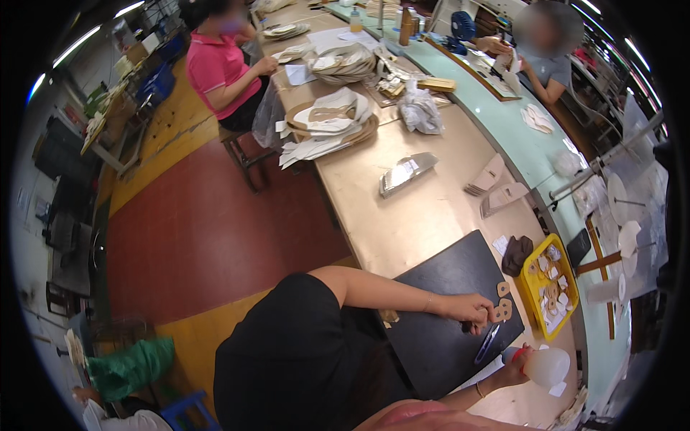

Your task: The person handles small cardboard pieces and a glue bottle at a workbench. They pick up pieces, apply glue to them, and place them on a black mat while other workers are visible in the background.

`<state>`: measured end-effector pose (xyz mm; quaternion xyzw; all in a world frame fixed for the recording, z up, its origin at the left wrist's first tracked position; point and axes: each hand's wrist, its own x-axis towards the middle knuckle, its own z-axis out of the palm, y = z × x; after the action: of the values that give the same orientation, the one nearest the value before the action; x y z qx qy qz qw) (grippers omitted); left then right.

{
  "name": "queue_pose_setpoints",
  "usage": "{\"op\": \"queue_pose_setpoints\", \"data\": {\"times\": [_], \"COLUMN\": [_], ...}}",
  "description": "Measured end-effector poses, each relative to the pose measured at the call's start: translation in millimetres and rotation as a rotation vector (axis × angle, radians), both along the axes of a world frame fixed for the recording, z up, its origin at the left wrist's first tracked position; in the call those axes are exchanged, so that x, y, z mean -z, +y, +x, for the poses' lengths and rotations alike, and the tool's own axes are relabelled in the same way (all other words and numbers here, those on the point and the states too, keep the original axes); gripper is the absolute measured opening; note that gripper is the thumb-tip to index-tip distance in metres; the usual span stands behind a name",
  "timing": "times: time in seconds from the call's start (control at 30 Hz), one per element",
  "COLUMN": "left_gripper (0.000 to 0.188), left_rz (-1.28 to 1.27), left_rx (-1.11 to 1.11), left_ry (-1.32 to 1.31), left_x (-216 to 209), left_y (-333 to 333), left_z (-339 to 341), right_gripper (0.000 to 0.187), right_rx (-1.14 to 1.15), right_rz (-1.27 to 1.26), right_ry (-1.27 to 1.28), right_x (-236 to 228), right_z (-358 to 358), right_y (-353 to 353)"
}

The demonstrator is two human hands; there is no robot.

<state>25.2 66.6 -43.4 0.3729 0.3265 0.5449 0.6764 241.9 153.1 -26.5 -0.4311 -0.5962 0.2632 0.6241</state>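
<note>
Progress: under way, in my judgement, and not finished. Laid out: small tan rounded pieces with holes (507, 306), on the right side of a flat black rectangular mat (431, 345). Left over, apparently: the mixed small tan and white parts in a yellow rectangular plastic tray (531, 300), just right of the mat. No completed item can be told apart.

Count:
- Tan pieces on the mat: three that I can separate, lying close together.
- Left hand (468, 310): one, over the mat; fingers curled close together, tips beside the nearest tan piece. Whether they pinch anything, I cannot tell.
- Right hand (514, 368): one, at the near right; fingers wrapped round the bottle.
- Translucent white bottle with a red end (548, 368): one, tilted on its side.
- Slim purple-handled tool (486, 345): one, on the mat, near the left hand.
- Dark brown crumpled bundle (517, 256): one, left of the tray.
- Stacks of pale flat cut pieces (504, 197): two, farther off.
- Shiny silver-wrapped packet (407, 174): one, farther left.
- Tray parts: too crowded to count.
</note>
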Motion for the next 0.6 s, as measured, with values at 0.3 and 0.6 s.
{"op": "queue_pose_setpoints", "data": {"times": [0.3,0.6], "left_gripper": [0.032,0.028], "left_rz": [-0.118,-0.084], "left_rx": [-0.041,0.003], "left_ry": [0.112,0.091], "left_x": [-17,-22], "left_y": [-6,1], "left_z": [-7,1], "right_gripper": [0.026,0.061], "right_rx": [-0.044,0.136], "right_rz": [-0.197,0.101], "right_ry": [-0.093,-0.138], "right_x": [19,-36], "right_z": [-6,-7], "right_y": [-5,-22]}}
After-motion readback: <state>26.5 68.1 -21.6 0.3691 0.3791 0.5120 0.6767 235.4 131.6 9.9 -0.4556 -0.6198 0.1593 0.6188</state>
